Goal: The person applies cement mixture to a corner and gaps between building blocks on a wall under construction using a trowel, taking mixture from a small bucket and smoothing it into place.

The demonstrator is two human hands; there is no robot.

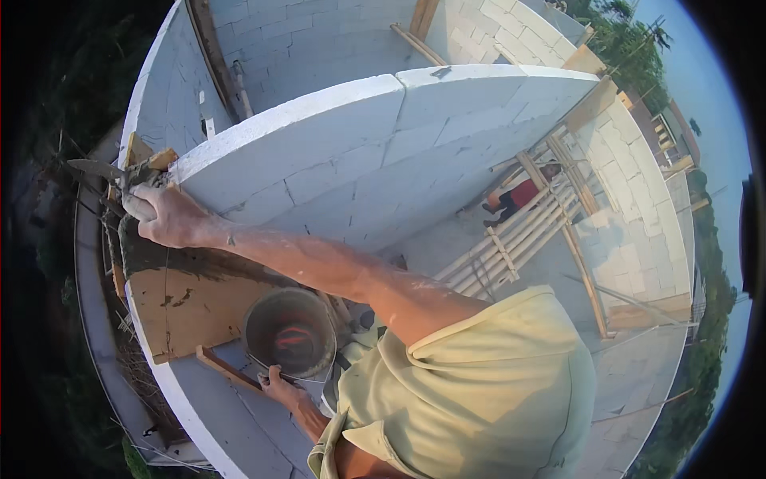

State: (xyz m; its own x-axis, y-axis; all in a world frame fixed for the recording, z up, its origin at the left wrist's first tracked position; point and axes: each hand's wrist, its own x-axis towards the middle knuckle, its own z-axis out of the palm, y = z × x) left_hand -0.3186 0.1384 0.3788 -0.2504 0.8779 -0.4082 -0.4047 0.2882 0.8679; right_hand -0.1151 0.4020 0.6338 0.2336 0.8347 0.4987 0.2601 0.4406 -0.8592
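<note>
My right hand (171, 215) is closed round the handle of a trowel (96, 168), whose blade points left over the wall corner. Just below that hand, wet grey mortar (159, 254) coats wood and block edges. My left hand (283, 389) is closed at the near rim of a dark bucket (289, 315), beside the end of a wooden strip (230, 369); its exact hold is partly hidden. Inside the bucket there is a grey mix with a reddish patch. A brown board (195, 307) with dark smears lies left of the bucket.
A white block wall (335, 160) curves across beyond my right arm. Lower right of it stand bamboo poles (511, 247) and timber props (586, 279). A person in a red top (523, 194) is down behind the bamboo. Outside the left wall edge (191, 415), the ground drops away.
</note>
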